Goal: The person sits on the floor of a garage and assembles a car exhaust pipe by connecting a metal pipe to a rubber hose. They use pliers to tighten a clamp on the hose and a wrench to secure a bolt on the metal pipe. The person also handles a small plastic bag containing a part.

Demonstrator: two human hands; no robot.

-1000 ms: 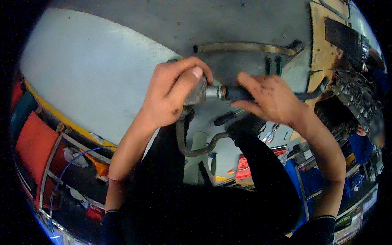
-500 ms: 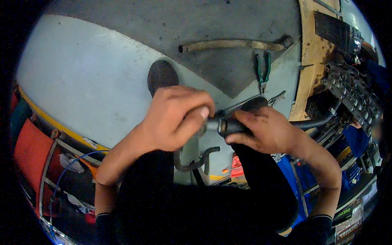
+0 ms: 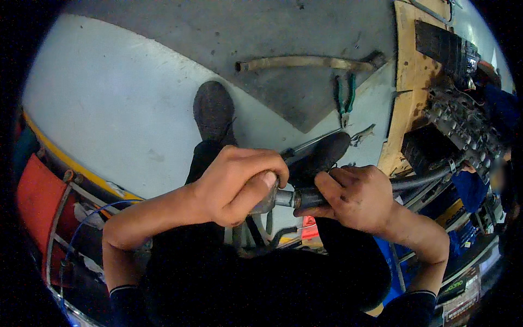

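My left hand is closed around a grey metal fitting, the thumb lying along its top. A short bright pipe stub on the fitting points right, toward a thick black hose. My right hand wraps round the hose close to its end. Stub and hose end meet in line between my hands; how far one sits inside the other I cannot tell. The hose runs on past my right wrist to the right. Both hands are above my lap.
Green-handled pliers and a worn brownish hose lie on the floor ahead. A long thin tool lies beside my right shoe. On the right are cardboard and a metal engine part. A red panel on a metal frame stands left.
Both hands have come lower in the view, closer to my lap, still gripping the fitting and the hose. My right shoe and the long tool show more now.
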